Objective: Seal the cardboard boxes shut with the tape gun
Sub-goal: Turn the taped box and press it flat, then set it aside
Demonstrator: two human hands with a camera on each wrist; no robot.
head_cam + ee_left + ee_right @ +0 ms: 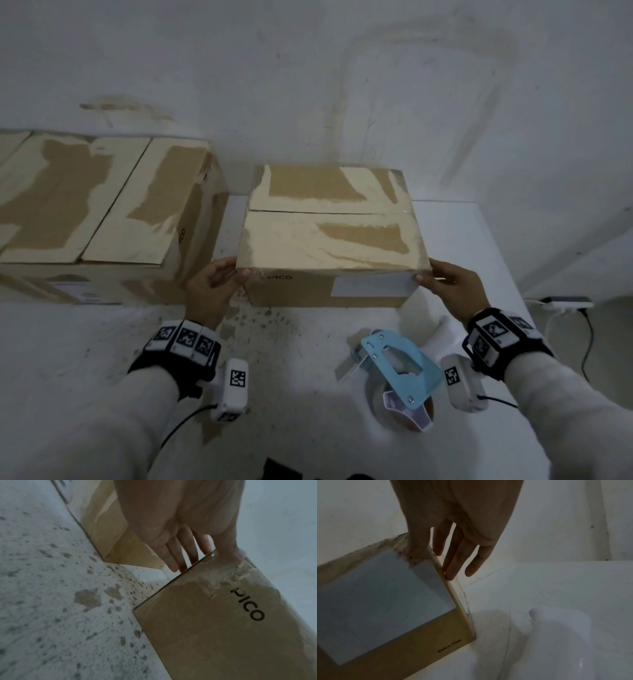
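Tape gun (399,371), lower centre, on the surface (85,342). Above, left hand (210,291) and right hand (448,287) press straight fingers (173,555) against near corners of the box (332,233), thumbs in front.

The left arm (113,411) and right arm (561,404) reached forward, well apart. The left grip (212,291) stood palm inward, its fingers (173,555) straight and close together, its thumb (244,273) turned inward. The right grip (448,286) mirrored it, with straight, slightly spread fingers (457,555).
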